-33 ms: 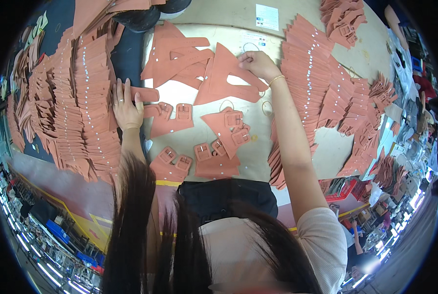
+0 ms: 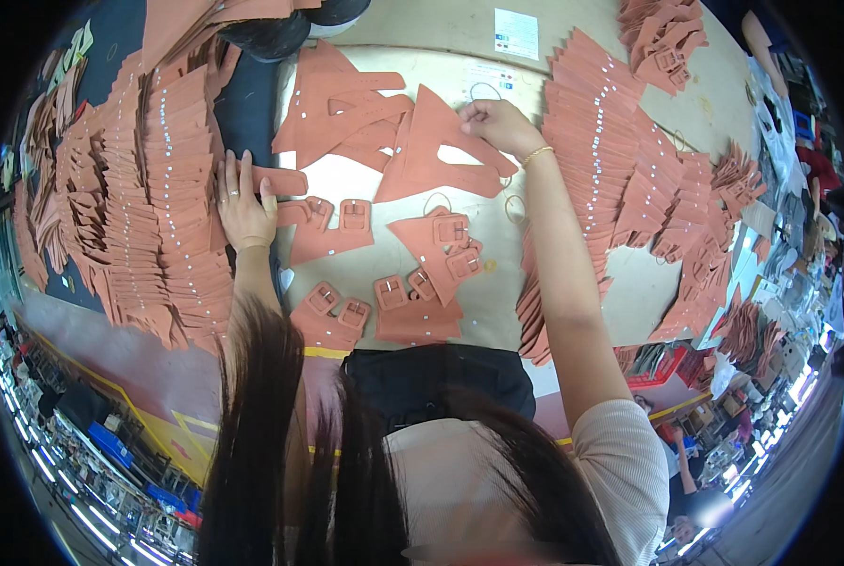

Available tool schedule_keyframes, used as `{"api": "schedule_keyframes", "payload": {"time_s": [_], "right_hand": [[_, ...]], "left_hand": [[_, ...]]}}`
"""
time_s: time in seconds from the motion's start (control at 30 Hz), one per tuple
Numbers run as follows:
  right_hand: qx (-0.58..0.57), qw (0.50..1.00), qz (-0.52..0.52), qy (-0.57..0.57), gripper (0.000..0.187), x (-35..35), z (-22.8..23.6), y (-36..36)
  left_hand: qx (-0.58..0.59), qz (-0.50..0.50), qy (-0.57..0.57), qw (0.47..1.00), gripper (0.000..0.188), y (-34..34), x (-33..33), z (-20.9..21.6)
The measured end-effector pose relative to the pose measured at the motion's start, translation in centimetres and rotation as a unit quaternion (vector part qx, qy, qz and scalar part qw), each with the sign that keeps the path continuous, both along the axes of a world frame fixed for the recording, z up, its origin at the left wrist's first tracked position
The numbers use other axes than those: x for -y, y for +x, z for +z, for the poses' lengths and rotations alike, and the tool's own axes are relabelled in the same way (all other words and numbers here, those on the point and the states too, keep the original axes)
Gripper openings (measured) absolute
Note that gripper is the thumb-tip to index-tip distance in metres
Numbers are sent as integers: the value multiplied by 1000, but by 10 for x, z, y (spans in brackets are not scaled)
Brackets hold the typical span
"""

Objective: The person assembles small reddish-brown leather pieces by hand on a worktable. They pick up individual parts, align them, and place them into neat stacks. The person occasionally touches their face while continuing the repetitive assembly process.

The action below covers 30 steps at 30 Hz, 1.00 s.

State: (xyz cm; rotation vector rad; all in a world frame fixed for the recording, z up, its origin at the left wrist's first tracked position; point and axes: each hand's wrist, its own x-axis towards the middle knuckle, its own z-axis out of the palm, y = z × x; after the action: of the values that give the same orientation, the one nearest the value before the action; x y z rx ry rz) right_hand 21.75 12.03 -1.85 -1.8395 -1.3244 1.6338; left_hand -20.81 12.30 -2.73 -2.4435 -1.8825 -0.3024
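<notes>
head view: the forked salmon piece (image 2: 420,141) lies on the pale tabletop (image 2: 493,307), a left stack (image 2: 169,189) and a right stack (image 2: 587,179) fanned to either side of it. nearer the person than it are buckled pieces (image 2: 420,326) by the table's front edge, with open room between them and the right stack. left of it, the left hand (image 2: 243,208) is flat and open, overlapping a strap (image 2: 285,182). the right hand (image 2: 495,124) curls at its upper right edge; whether it grips, i cannot tell.
</notes>
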Motion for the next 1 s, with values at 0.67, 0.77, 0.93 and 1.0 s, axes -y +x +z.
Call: {"api": "schedule_keyframes", "payload": {"time_s": [0.67,0.77,0.93,1.0], "right_hand": [[304,703,480,427,29,-25,38,-84],[319,641,534,450,18,-28,40,-99],[376,687,517,346,16,-22,78,-98],[415,732,455,291,18,-11,109,-81]], "left_hand": [[-14,-9,11,1000,51,-1,0,1],[-3,-12,17,1000,50,0,0,2],[-1,-4,16,1000,49,0,1,2],[4,-8,21,1000,49,-2,0,-1]]}}
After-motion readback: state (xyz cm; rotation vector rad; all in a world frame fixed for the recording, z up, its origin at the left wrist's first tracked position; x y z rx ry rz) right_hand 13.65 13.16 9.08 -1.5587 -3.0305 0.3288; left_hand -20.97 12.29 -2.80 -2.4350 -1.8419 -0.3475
